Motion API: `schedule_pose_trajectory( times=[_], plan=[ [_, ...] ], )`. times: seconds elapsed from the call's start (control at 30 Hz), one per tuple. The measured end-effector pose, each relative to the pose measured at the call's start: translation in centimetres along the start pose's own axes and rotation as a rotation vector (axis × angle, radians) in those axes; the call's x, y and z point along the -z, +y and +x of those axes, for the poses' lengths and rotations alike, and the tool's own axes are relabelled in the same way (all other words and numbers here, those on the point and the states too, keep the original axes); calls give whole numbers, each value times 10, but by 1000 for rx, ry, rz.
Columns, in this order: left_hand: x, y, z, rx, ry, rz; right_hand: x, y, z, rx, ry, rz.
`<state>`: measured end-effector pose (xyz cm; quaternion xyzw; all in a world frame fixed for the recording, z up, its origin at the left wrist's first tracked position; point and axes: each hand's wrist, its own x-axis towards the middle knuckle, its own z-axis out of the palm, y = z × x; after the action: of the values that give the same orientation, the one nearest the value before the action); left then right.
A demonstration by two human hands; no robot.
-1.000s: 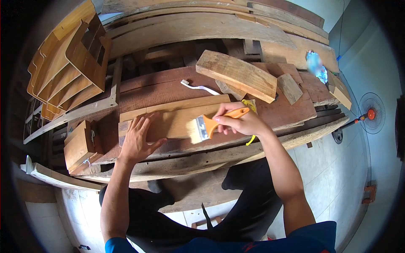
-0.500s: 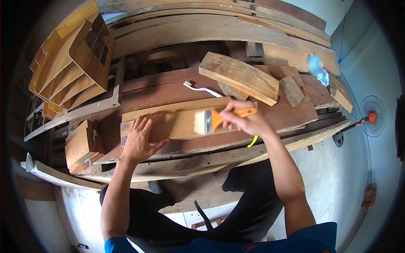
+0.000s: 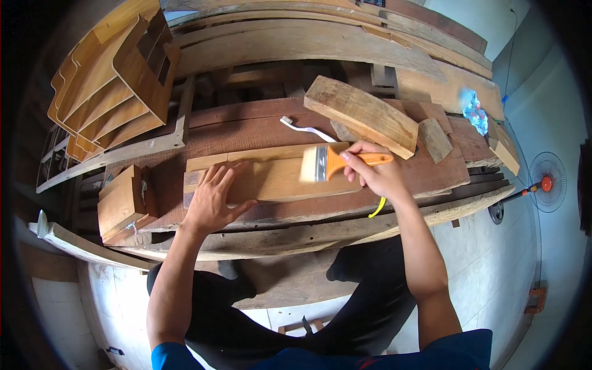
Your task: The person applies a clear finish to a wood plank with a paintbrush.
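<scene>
My right hand [image 3: 370, 168] is closed round the orange handle of a wide paintbrush [image 3: 322, 163]. The brush's pale bristles point left and lie over the top of a flat wooden board [image 3: 277, 176]. Spread out flat, my left hand [image 3: 216, 196] presses on the left end of that board. A narrow wooden strip [image 3: 246, 154] runs along the board's far edge. Behind it lies a white toothbrush [image 3: 306, 129], bristles up at the left. The thick wooden block [image 3: 361, 114] rests beyond my right hand. A yellow strap-like piece [image 3: 377, 208] shows below my right wrist.
At the far left stands a tiered wooden organizer [image 3: 117, 80]. A small wooden box [image 3: 121, 206] sits left of my left hand. Long planks [image 3: 296, 46] lie across the back. Crumpled shiny foil [image 3: 474, 112] is at the right, and a fan [image 3: 546, 182] stands beyond the bench.
The view has shifted a little, so things sit slightly farther right. The paintbrush in my right hand is slightly higher over the board. My left hand stays flat on its left end.
</scene>
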<state>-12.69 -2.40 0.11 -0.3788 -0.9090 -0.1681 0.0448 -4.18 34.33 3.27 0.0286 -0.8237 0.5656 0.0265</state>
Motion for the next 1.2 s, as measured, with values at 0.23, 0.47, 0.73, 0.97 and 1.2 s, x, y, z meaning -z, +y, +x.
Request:
schedule_pose_trajectory(
  times=[0.23,0.47,0.73,0.97,1.2],
  plan=[
    [-4,-2,0,-22,29,7,-14,-4,0,-15,-151,44],
    [0,2,2,23,-14,-19,-32,0,-6,151,-251,118],
    [1,5,1,16,-5,-21,-25,4,-2,156,-50,79],
    [-2,1,0,36,-19,-1,-19,-6,-2,-3,-65,117],
    [-2,2,-1,41,-22,8,-19,-2,0,-14,-169,52]
  ],
)
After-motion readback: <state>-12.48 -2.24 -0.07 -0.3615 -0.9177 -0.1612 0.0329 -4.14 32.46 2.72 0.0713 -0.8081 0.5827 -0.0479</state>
